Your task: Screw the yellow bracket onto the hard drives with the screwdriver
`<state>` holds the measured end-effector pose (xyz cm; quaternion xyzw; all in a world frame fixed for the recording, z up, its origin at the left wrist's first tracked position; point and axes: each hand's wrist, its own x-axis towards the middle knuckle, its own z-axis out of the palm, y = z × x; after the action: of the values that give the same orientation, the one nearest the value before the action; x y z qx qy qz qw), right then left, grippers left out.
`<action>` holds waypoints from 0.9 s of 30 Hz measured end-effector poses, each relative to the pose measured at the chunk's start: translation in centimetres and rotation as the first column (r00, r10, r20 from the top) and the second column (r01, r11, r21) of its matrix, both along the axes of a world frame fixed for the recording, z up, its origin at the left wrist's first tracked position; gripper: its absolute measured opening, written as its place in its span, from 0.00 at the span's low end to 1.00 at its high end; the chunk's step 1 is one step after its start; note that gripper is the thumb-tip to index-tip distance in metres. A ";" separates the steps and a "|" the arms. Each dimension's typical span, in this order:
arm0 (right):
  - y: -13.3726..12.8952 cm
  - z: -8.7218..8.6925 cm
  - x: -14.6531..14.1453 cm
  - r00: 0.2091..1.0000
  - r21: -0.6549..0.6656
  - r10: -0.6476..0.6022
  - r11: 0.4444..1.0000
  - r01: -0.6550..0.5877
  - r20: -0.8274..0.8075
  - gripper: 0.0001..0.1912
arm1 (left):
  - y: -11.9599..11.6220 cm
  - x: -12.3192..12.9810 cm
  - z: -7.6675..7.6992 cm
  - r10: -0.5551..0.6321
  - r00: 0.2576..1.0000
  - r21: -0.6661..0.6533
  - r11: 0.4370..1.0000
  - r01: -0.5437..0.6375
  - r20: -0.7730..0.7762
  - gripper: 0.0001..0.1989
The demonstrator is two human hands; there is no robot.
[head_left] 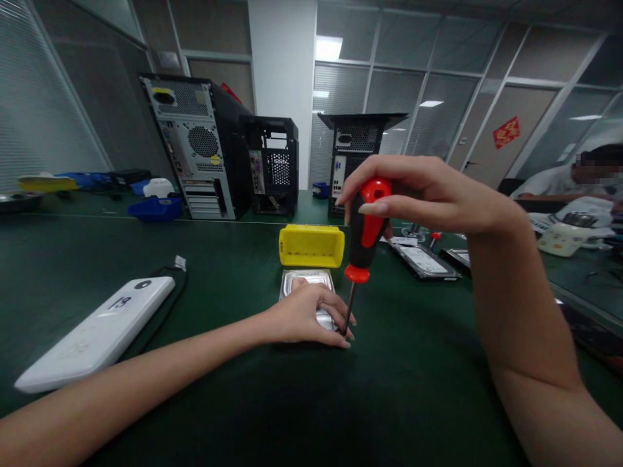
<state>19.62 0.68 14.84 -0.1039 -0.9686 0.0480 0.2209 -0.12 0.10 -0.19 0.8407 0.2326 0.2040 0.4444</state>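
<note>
A silver hard drive [318,275] lies on the green table in front of me. My left hand [311,312] covers much of it, with fingers curled over its near right corner, gripping it. My right hand [413,194] is wrapped from above around the red and black handle of a screwdriver [363,237]. The screwdriver stands nearly upright, and its tip reaches the drive's near right corner, between the thumb and fingertips of my left hand. Those fingers hide the exact spot the tip touches. Just behind the drive is a yellow plastic bin [311,246].
At left lies a white power bank [104,324] with a cable. Computer cases [204,149] stand along the back, beside a blue bin [154,209]. More hard drives [423,259] and another screwdriver [435,239] lie at right. A person [549,185] sits at far right.
</note>
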 end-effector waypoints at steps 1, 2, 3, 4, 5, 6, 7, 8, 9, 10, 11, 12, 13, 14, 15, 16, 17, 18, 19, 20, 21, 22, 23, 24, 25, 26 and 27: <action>0.0 0.0 0.0 1.000 -0.001 -0.002 1.000 0.002 0.001 0.13 | 0.0 0.0 0.0 0.003 1.000 0.005 1.000 -0.003 -0.005 0.07; -0.1 0.0 0.0 1.000 -0.005 -0.011 1.000 0.011 0.001 0.13 | 0.0 0.0 0.0 0.007 1.000 0.015 1.000 -0.006 -0.010 0.07; -0.1 0.0 0.0 1.000 -0.013 -0.025 1.000 0.025 0.002 0.13 | 0.0 0.0 0.0 0.012 1.000 0.030 0.999 -0.012 -0.015 0.07; -0.2 0.1 0.0 0.999 -0.024 -0.040 0.999 0.040 0.003 0.13 | 0.0 0.0 0.0 0.020 1.000 0.043 0.999 -0.019 -0.022 0.07; -0.3 0.1 -0.1 0.999 -0.036 -0.054 0.998 0.054 0.005 0.12 | 0.0 0.0 0.0 0.030 0.999 0.054 0.998 -0.028 -0.031 0.07; -0.3 0.1 -0.1 0.998 -0.048 -0.065 0.997 0.065 0.008 0.12 | 0.0 0.0 0.0 0.039 0.998 0.061 0.997 -0.037 -0.040 0.08; -0.4 0.1 -0.1 0.997 -0.058 -0.070 0.996 0.071 0.011 0.13 | 0.0 0.1 -0.1 0.045 0.998 0.066 0.997 -0.042 -0.047 0.08; -0.4 0.1 -0.1 0.997 -0.066 -0.071 0.995 0.072 0.013 0.13 | 0.0 0.1 -0.1 0.049 0.997 0.069 0.997 -0.045 -0.052 0.08; -0.5 0.1 -0.1 0.998 -0.070 -0.069 0.995 0.069 0.010 0.13 | 0.0 0.1 -0.1 0.050 0.997 0.074 0.996 -0.046 -0.056 0.08; -0.5 0.1 -0.1 0.998 -0.074 -0.067 0.995 0.068 0.008 0.13 | 0.0 0.1 -0.1 0.051 0.997 0.080 0.996 -0.046 -0.060 0.08; -0.5 0.1 -0.1 0.998 -0.079 -0.066 0.995 0.067 0.008 0.13 | 0.0 0.1 0.0 0.054 0.996 0.085 0.995 -0.049 -0.066 0.08; -0.5 0.1 -0.2 0.998 -0.086 -0.065 0.994 0.065 0.006 0.13 | -0.1 0.1 0.0 0.060 0.995 0.088 0.995 -0.053 -0.075 0.08; -0.5 0.1 -0.2 0.998 -0.093 -0.063 0.994 0.063 0.004 0.13 | -0.1 0.1 0.0 0.067 0.994 0.089 0.994 -0.059 -0.084 0.08; -0.6 0.0 -0.2 0.998 -0.099 -0.064 0.993 0.064 0.002 0.13 | -0.1 0.1 0.0 0.073 0.993 0.091 0.994 -0.065 -0.089 0.08; -0.6 0.0 -0.3 0.998 -0.098 -0.065 0.993 0.065 0.000 0.13 | -0.1 0.1 0.0 0.074 0.993 0.091 0.994 -0.066 -0.088 0.08; -0.6 0.0 -0.3 0.998 -0.093 -0.068 0.993 0.068 -0.001 0.13 | -0.1 0.2 -0.1 0.072 0.994 0.091 0.994 -0.065 -0.084 0.08; -0.7 0.0 -0.4 0.998 -0.084 -0.070 0.994 0.069 -0.004 0.13 | -0.1 0.2 -0.1 0.065 0.995 0.089 0.994 -0.059 -0.076 0.08; -0.7 -0.1 -0.5 0.998 -0.071 -0.067 0.995 0.067 -0.009 0.12 | -0.1 0.2 -0.2 0.055 0.996 0.087 0.995 -0.049 -0.065 0.08; -0.8 -0.1 -0.6 0.998 -0.054 -0.063 0.997 0.062 -0.015 0.12 | -0.1 0.2 -0.2 0.043 0.997 0.086 0.996 -0.038 -0.056 0.08; -0.9 -0.1 -0.8 0.998 -0.029 -0.058 0.998 0.057 -0.026 0.11 | 0.0 0.2 -0.3 0.031 0.998 0.085 0.996 -0.027 -0.052 0.08; -0.9 -0.1 -0.9 0.997 0.008 -0.056 0.998 0.056 -0.044 0.10 | 0.0 0.2 -0.3 0.017 0.999 0.083 0.996 -0.013 -0.050 0.08; -1.0 -0.2 -1.0 0.996 0.051 -0.054 0.997 0.057 -0.065 0.11 | 0.0 0.2 -0.2 0.002 0.999 0.078 0.997 0.002 -0.048 0.08; -1.2 -0.2 -1.2 0.995 0.090 -0.054 0.994 0.061 -0.084 0.11 | 0.0 0.1 -0.1 -0.017 0.999 0.066 0.998 0.020 -0.047 0.09; -1.3 -0.2 -1.3 0.994 0.116 -0.059 0.991 0.070 -0.096 0.12 | 0.0 0.0 0.2 -0.037 0.998 0.047 0.998 0.039 -0.045 0.11; -1.4 -0.3 -1.4 0.993 0.126 -0.065 0.989 0.078 -0.102 0.13 | 0.1 -0.2 0.5 -0.058 0.997 0.028 0.998 0.059 -0.040 0.14; -1.5 -0.3 -1.5 0.993 0.122 -0.072 0.989 0.084 -0.098 0.13 | 0.1 -0.3 0.9 -0.077 0.997 0.015 0.997 0.077 -0.032 0.17; -1.6 -0.3 -1.5 0.993 0.111 -0.079 0.990 0.089 -0.089 0.13 | 0.1 -0.4 1.3 -0.084 0.996 0.017 0.996 0.085 -0.029 0.20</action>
<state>18.08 -0.91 14.50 -0.1299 -0.9543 -0.0125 0.2690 -0.56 0.21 1.12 0.8566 0.2011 0.1754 0.4416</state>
